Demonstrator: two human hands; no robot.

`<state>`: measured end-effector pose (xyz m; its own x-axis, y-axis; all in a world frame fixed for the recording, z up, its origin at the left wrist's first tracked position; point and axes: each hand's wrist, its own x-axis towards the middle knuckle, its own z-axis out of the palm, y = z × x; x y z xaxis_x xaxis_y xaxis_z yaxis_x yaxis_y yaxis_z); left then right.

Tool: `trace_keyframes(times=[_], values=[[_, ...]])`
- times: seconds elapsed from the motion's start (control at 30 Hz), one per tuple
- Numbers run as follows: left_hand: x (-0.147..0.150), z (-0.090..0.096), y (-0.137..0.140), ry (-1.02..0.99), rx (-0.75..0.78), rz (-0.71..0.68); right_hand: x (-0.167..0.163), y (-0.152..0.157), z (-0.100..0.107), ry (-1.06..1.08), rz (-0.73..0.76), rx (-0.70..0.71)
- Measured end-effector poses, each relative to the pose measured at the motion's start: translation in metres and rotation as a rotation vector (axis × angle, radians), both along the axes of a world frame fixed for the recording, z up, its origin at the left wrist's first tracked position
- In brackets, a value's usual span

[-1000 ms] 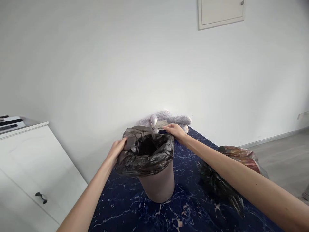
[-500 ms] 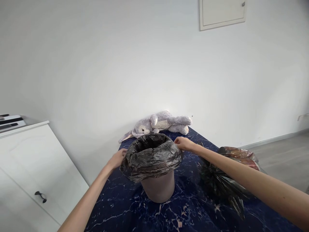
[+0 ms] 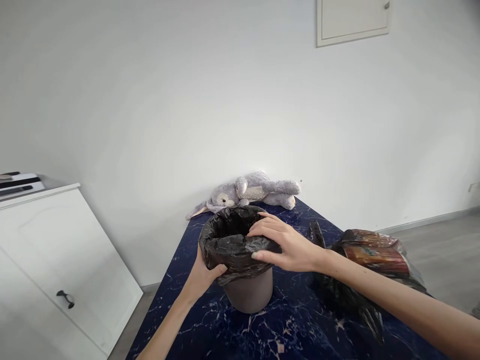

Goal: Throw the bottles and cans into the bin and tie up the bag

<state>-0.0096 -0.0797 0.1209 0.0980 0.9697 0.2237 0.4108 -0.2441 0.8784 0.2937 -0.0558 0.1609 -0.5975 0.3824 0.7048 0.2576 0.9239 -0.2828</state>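
Observation:
A black trash bag [image 3: 232, 257] lines a grey-brown trash bin [image 3: 251, 294], its edge folded down over the outside of the rim. The bin stands upright on a dark blue marble-patterned table [image 3: 255, 340]. My left hand [image 3: 200, 275] cups the left side of the bag, thumb across the front; its other fingers are mostly hidden behind the bag. Over the right side of the rim goes my right hand [image 3: 288, 245], fingers on the inner edge and thumb on the outside, holding the bag against the bin.
A grey plush rabbit [image 3: 255, 190] lies along the table's far edge by the wall. Right of the bin are another black plastic bag [image 3: 348, 300] and a clear package with red-brown print [image 3: 378, 255]. A white cabinet [image 3: 67, 260] stands at the left.
My right hand has moved from the bag's far right side onto the front right rim. My left hand has slid forward, thumb now on the front. The bag's fold sits closer to the bin.

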Motion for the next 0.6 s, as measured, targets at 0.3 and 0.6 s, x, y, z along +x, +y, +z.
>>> trace_keyframes(times=[0.3,0.6], values=[[-0.026,-0.05,0.018,0.322,-0.161,-0.104,-0.001,0.016,-0.002,-0.057,-0.094,0.243],[-0.056,-0.1,0.02,0.466,-0.156,0.005,0.053,0.06,0.004,-0.271,-0.338,0.293]])
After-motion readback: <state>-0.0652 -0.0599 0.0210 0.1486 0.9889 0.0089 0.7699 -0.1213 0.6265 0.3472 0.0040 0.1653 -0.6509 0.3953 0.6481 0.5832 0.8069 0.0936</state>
